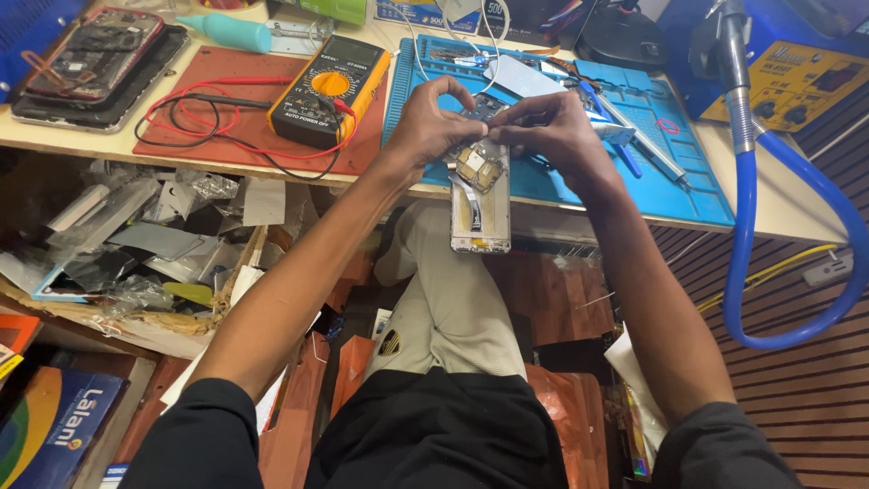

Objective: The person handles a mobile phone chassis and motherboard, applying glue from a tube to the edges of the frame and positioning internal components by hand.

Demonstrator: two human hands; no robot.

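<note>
Both hands, left (433,122) and right (548,127), pinch an opened phone (480,195) over the tabletop (797,213) edge (multimeter (328,89) nearby); a slipped grip could probably drop it.

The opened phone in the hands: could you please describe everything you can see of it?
The phone is a slim, pale frame with its back cover off, showing a gold-coloured board at the top and a flat ribbon cable down the middle. It hangs upright over the edge of the blue mat. The left hand and right hand pinch its upper end.
</note>
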